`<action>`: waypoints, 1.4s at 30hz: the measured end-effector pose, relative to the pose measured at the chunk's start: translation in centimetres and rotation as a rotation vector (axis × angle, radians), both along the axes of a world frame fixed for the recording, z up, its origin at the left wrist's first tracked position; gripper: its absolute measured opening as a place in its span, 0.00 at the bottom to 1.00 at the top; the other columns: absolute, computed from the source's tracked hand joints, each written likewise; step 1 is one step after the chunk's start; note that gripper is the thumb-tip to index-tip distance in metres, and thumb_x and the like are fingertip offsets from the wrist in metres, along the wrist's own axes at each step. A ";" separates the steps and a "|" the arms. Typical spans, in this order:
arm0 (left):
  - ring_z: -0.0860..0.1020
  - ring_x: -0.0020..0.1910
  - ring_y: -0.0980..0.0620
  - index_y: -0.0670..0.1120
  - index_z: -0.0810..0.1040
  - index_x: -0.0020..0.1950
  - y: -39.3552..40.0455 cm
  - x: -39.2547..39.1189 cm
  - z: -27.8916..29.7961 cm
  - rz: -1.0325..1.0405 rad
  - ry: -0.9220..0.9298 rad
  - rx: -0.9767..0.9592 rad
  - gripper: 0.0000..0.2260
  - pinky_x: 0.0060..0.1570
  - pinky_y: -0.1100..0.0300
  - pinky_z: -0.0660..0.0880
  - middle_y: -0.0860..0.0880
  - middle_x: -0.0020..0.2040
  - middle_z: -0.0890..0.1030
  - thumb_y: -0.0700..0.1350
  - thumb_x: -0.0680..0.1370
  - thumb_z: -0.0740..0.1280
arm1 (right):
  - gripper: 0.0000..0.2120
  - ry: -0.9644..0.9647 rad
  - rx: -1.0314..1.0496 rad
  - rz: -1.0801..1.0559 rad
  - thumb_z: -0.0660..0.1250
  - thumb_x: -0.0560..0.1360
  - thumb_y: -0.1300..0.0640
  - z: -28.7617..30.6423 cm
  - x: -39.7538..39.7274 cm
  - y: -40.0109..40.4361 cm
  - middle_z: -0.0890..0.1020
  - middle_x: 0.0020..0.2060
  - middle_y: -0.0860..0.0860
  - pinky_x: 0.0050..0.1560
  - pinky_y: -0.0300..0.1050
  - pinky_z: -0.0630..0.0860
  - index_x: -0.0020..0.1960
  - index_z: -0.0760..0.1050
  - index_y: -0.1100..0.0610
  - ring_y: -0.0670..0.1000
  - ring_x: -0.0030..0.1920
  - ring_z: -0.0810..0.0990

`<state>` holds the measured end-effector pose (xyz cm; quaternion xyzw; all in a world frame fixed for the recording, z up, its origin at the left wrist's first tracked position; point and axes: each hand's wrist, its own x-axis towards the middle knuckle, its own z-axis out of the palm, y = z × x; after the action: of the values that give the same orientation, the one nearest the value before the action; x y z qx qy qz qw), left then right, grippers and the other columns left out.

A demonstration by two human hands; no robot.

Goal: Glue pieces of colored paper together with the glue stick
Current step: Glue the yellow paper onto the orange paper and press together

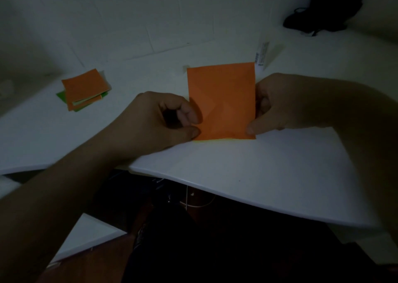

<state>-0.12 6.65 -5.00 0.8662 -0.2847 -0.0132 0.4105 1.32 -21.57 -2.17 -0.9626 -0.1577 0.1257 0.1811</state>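
Note:
An orange paper square (224,97) stands tilted up over the white table (247,170) at the centre, with a thin yellow edge showing along its bottom. My left hand (163,121) pinches its lower left edge between thumb and curled fingers. My right hand (286,103) pinches its right side, thumb on the lower right corner. The glue stick (261,55), a white tube, lies on the table just behind the paper's top right corner.
A small stack of orange and green paper squares (85,89) lies at the left of the table. A dark object with cables (318,17) sits at the far right back. The table's front edge runs just below my hands.

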 end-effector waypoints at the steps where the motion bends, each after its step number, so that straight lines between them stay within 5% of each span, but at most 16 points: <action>1: 0.84 0.43 0.56 0.49 0.86 0.48 0.0 0.0 0.1 0.003 0.015 -0.011 0.08 0.48 0.66 0.77 0.52 0.42 0.86 0.42 0.72 0.80 | 0.10 0.065 0.117 -0.023 0.79 0.71 0.49 0.1 -0.3 0.0 0.86 0.35 0.40 0.30 0.33 0.75 0.49 0.81 0.46 0.43 0.33 0.84; 7: 0.83 0.40 0.60 0.48 0.86 0.47 -0.1 -0.4 0.4 -0.014 0.015 0.014 0.08 0.45 0.72 0.74 0.54 0.40 0.85 0.40 0.71 0.80 | 0.11 0.164 0.292 -0.039 0.79 0.72 0.60 0.4 -1.3 0.1 0.85 0.31 0.44 0.29 0.30 0.73 0.48 0.80 0.48 0.41 0.29 0.82; 21: 0.83 0.41 0.60 0.49 0.86 0.48 -0.4 -0.3 0.4 0.016 0.005 0.022 0.08 0.45 0.72 0.74 0.54 0.41 0.86 0.41 0.72 0.80 | 0.09 0.122 0.231 -0.056 0.78 0.72 0.58 0.7 -1.6 0.6 0.84 0.29 0.45 0.34 0.39 0.76 0.46 0.79 0.49 0.44 0.28 0.80; 29: 0.83 0.41 0.60 0.50 0.86 0.47 -0.5 -0.4 0.5 0.018 -0.021 0.044 0.08 0.45 0.73 0.74 0.55 0.41 0.85 0.42 0.71 0.80 | 0.11 0.124 0.235 -0.064 0.78 0.72 0.58 0.6 -1.6 0.7 0.85 0.31 0.42 0.30 0.33 0.74 0.48 0.79 0.47 0.42 0.29 0.82; 42: 0.83 0.42 0.59 0.51 0.86 0.48 -0.4 -0.2 0.5 0.009 -0.026 0.059 0.08 0.46 0.73 0.74 0.56 0.41 0.85 0.42 0.71 0.81 | 0.09 0.104 0.212 -0.052 0.77 0.74 0.58 0.8 -1.7 0.8 0.83 0.27 0.44 0.33 0.40 0.75 0.43 0.78 0.47 0.42 0.26 0.79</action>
<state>-0.34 6.24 -4.51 0.8793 -0.2855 -0.0083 0.3811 -0.36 -20.81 -1.35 -0.9340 -0.1352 0.1534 0.2930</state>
